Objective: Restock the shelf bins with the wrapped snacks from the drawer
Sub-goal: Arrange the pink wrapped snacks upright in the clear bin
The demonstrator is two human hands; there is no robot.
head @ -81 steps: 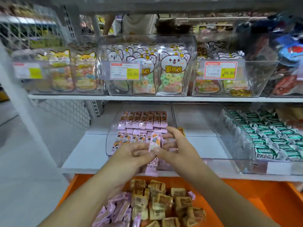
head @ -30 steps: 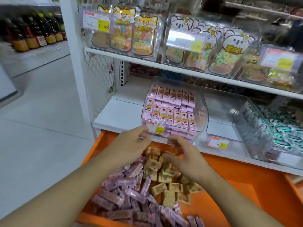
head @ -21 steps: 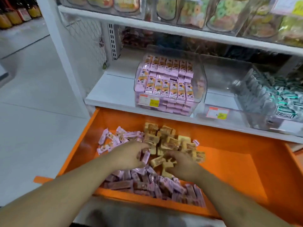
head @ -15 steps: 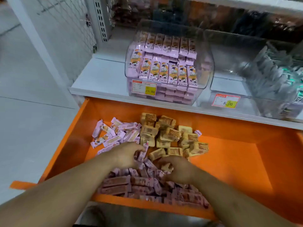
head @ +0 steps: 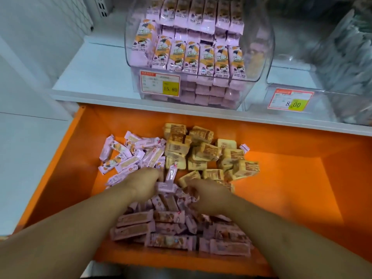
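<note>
From the head camera, a big orange drawer (head: 291, 178) is pulled open under a white shelf (head: 90, 77).

Pink wrapped snacks (head: 141, 224) lie in a loose heap in the drawer, on its left side and along its front edge. Tan wrapped snacks (head: 205, 152) are piled toward the back of the drawer, just to the right of the pink ones. The right part of the drawer floor shows bare orange.

Both hands are down in the drawer, in the middle of the heap. The left hand (head: 143, 184) lies on the pink snacks with its fingers bent down into them. A pink wrapped snack (head: 171, 174) stands up right at its fingertips. The picture is blurry there, so I cannot tell if the left grip is holding it or only touching it. The right hand (head: 209, 196) lies just beside the left one, with fingers curled down among the pink snacks, near the front edge of the tan pile. I cannot tell if its grip holds anything.

Above the drawer, on the shelf, sits a clear bin (head: 259, 47) full of pink snacks standing in neat rows. A price tag (head: 160, 85) with a yellow patch is on its front. To the right of that bin is another clear bin (head: 322, 97) with its own price label (head: 289, 100).
</note>
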